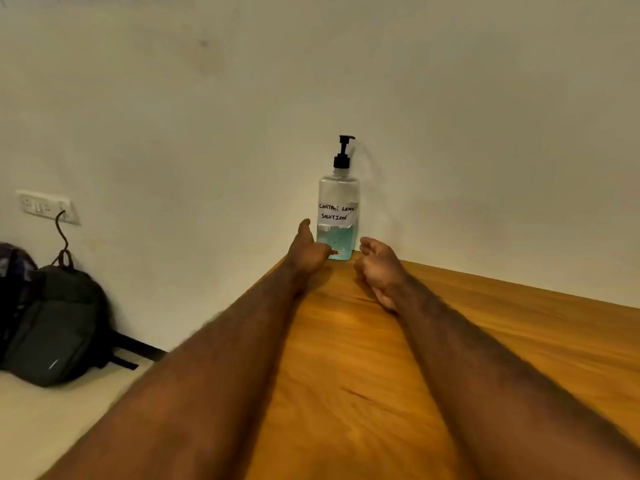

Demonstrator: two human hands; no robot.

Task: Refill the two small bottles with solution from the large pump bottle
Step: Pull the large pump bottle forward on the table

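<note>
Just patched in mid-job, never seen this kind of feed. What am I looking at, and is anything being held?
No machine here: these are a person's two bare arms, seen from one camera worn on their head, looking forward and down. Both stretch across a wooden table. At its far corner, against the wall, stands the large pump bottle, labelled contact lens solution, bluish liquid low in it. The left hand is at the bottle's base, thumb up; whether it grips I cannot tell. The right hand lies beside the bottle, fingers loosely curled, nothing visible in it. No small bottles show. A dark backpack lies off to the left.
</note>
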